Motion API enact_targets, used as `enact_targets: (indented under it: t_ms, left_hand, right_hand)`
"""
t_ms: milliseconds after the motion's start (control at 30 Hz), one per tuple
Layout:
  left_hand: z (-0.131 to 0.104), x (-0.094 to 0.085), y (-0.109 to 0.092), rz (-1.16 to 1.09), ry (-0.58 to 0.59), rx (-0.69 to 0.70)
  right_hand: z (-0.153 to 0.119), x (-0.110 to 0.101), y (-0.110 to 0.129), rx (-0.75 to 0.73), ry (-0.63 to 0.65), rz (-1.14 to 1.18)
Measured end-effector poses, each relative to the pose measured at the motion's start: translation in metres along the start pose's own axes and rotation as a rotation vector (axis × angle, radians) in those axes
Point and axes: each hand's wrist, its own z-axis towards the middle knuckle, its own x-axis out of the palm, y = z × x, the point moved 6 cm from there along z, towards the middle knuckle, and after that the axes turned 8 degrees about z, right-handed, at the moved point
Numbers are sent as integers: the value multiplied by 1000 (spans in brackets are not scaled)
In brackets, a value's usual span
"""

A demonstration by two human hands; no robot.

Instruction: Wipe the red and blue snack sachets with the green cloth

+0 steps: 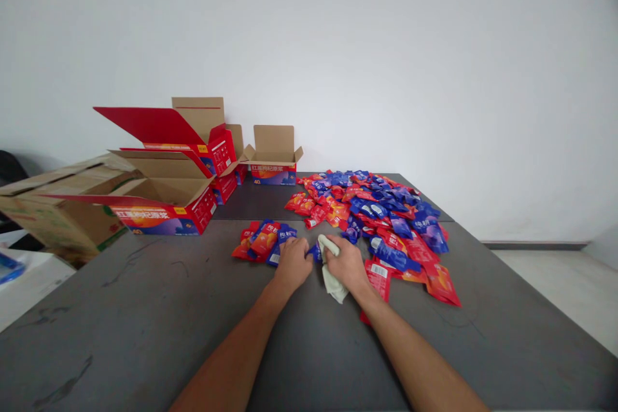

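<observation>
My right hand point(345, 262) is closed around a crumpled pale cloth point(333, 284), whose lower end hangs onto the table. My left hand point(293, 264) is curled shut on a blue pouch, and a bit of blue point(315, 253) shows between it and the cloth. Most of that pouch is hidden by my fingers. Just beyond my left hand, red and blue pouches point(264, 241) lie overlapping in a small row. A red pouch point(379, 277) with a white label lies beside my right wrist.
A wide heap of red and blue pouches point(381, 203) spreads over the right and far side of the dark table point(159, 322). Open printed cartons point(159, 217) stand at left, with another open carton point(273, 172) at the back. A large brown box point(72, 206) is beyond the left edge.
</observation>
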Motion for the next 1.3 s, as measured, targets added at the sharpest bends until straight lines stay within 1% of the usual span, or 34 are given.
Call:
enact_targets:
  t_ms: [67,133,233,300,333,367,433,500,533,600,667,800,867,967,1033,1167,1233,1300]
  left_hand:
    - [2,-3,4,-145,-25,-49]
    - [4,-5,11,-360,-59,-148]
    - [3,0,26,-779,-118,-401]
    - [1,8,31,-1048,-115,-548]
    - [0,11,31,-1155,-108,-593]
    - [-1,12,30,-1242,-108,-619]
    - [-1,11,26,-1385,-124,-621]
    - [0,9,21,-1509,-124,-573]
    - [0,9,16,-1558,-104,-535]
    - [2,12,7,-1613,-43,-457]
    - [2,17,-1,-1638,13,-418]
    - [0,29,-9,-1687,79,-441]
    - [-1,30,-11,-1685,106,-436]
    - [-2,26,-12,-1621,136,-385]
    - [-2,22,-10,-1553,107,-378]
    - [-2,13,0,-1479,-20,-429]
    - [-2,10,4,-1465,-58,-460]
    - [-2,7,7,-1455,-86,-479]
  right_hand:
    - [1,-4,-2,8,-41,0]
    - [2,-6,-4,13,-64,-2]
    - [3,-9,-6,10,-93,1]
    - [3,-10,-5,-10,-115,11]
    - [2,-11,-4,-27,-127,19]
    - [2,-10,-2,-47,-136,27]
    - [0,-8,2,-99,-131,46]
    - [-2,-3,5,-153,-98,63]
    - [-3,0,7,-176,-79,69]
    - [-6,6,11,-209,-58,79]
    - [-9,9,14,-240,-47,95]
    - [-13,12,21,-305,-34,145]
    - [-14,12,22,-318,-43,166]
    - [-13,10,22,-310,-83,187]
    - [-12,7,22,-290,-126,182]
    - [-9,-1,18,-247,-177,133]
    - [-7,-4,16,-236,-164,104]
    - [-6,-3,14,-245,-117,78]
